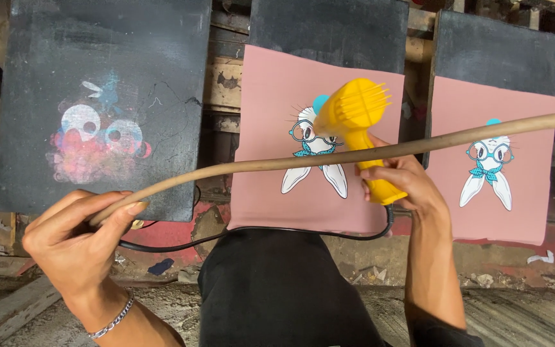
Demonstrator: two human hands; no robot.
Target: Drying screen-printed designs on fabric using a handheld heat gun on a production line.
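The right hand (401,182) grips the handle of a yellow plastic hair dryer (355,125), its nozzle aimed at a pink fabric piece printed with a white rabbit in blue glasses (271,128) lying on a black rectangular board (329,29). The left hand (75,241) is closed around a long tan wooden stick (277,164) that crosses in front of the dryer. The dryer's black cord (258,231) hangs below.

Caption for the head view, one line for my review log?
Right hand aims a yellow hair dryer at a rabbit print on pink fabric; left hand holds a long wooden stick.
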